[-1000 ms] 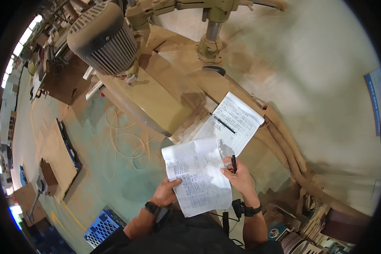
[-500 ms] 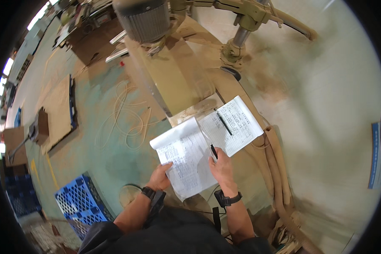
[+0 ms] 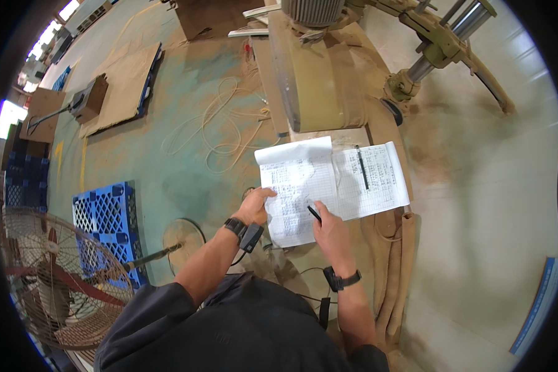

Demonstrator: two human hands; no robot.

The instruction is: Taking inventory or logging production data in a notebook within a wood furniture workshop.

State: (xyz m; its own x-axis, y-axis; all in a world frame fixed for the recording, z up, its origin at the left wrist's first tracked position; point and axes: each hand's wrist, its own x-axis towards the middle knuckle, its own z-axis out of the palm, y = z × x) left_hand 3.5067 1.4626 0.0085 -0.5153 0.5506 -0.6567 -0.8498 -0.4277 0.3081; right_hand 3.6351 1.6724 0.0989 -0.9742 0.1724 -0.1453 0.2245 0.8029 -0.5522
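The dusty yellow-cased machine [image 3: 322, 80] fills the upper middle, and both forearms reach up from the lower edge toward its near end. The left hand [image 3: 252, 206] is clamped on the left edge of the held pad [image 3: 297, 192], thumb laid over the page and pointing right; the right hand [image 3: 332, 232] curls in at the pad's lower right, thumb and forefinger closed on a black pen [image 3: 314, 213]. The held pad's long axis runs away from the person, folded-over end farthest, leaning slightly left. It overlaps the left part of a second pad [image 3: 381, 186], whose rolled edge faces right and which carries a dark pen [image 3: 361, 167]. Compared with half a second ago, the held pad looks less tilted, and the black pen has shifted from beyond its right edge to over the page.
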